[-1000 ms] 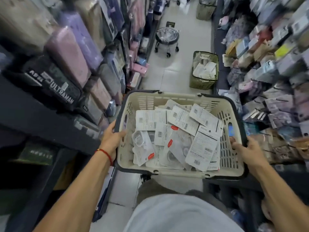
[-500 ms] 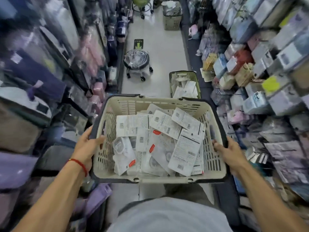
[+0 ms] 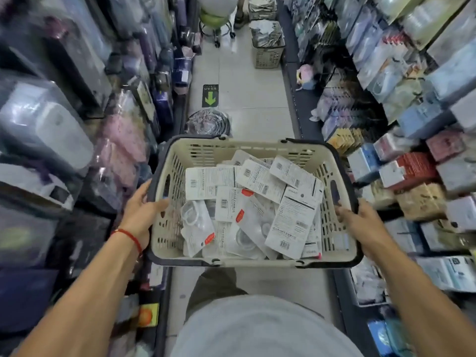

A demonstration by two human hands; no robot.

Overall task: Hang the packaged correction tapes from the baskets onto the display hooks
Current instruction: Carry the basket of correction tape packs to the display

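A cream slotted plastic basket with a dark rim (image 3: pixel 257 148) is carried in a shop aisle, both hands clamped on it: the left hand (image 3: pixel 144 212) grips the rim at 9 o'clock, thumb inside the wall, and the right hand (image 3: pixel 360 220) grips the rim at 3 o'clock. Inside lies a loose heap of white packaged correction tapes (image 3: pixel 257 202) (mostly backs up, barcodes showing). At 12 o'clock, farther down the tiled floor, stands a second beige basket (image 3: pixel 268 55)
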